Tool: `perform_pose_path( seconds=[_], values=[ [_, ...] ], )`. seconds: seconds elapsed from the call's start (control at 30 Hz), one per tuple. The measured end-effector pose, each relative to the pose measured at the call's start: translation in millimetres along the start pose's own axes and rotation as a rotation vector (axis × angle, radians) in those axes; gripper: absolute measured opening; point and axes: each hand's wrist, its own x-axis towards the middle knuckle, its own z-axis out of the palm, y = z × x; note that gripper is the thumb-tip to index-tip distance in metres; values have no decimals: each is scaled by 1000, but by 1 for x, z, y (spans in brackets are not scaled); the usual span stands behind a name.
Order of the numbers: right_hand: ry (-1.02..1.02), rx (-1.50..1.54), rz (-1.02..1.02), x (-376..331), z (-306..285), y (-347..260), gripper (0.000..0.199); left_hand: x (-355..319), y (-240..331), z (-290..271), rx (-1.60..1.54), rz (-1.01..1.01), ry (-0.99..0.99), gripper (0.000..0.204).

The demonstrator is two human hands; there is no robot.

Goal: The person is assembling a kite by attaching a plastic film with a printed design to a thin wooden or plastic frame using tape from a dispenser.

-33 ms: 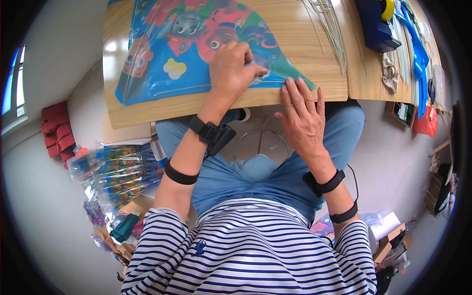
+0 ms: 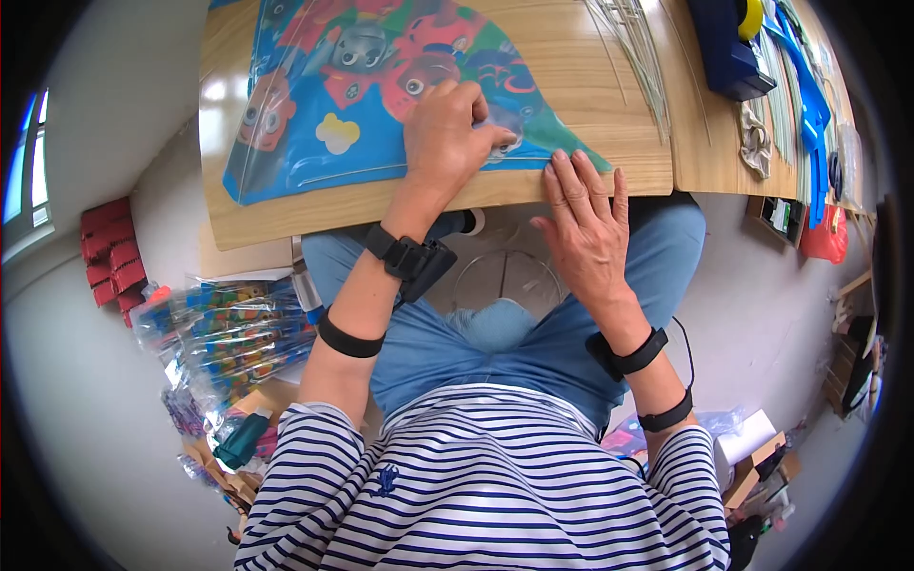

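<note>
A glossy printed sheet (image 2: 335, 95), blue, red and green with cartoon figures and shaped like a kite's sail, lies on the wooden table. A thin pale rod (image 2: 352, 176) runs along its near edge. My left hand (image 2: 449, 138) rests on the sheet's right half with fingers curled and thumb stretched to the right; whatever its fingertips pinch is hidden under the hand. Flat and palm down, my right hand (image 2: 586, 214) presses its fingertips on the sheet's narrow right corner at the table's front edge.
Thin rods (image 2: 633, 57) lie at the table's far right, near a dark blue tape dispenser (image 2: 728, 52) and blue strips (image 2: 811, 124). A white looped piece (image 2: 755, 143) sits below the dispenser. Shiny printed packages (image 2: 238, 328) are heaped at lower left; a red bag (image 2: 824, 238) hangs at right.
</note>
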Motion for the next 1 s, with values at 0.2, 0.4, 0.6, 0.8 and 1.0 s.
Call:
perform_pose_path(
  seconds=[0.2,0.4,0.6,0.8,1.0],
  values=[
    [15,14,-3,2,-2,1,67,0,1,0,24,5,2,33],
    [266,190,65,16,-20,17,51,-8,-3,-6,-56,80,27,22],
    [150,249,247,42,-13,30,26,-52,4,-19,-51,212,63,18],
    [10,366,322,55,-12,42,12,-71,9,-21,3,230,88,27],
    [-274,1016,623,78,-54,42,10,-65,6,-24,123,312,193,27]
  ],
)
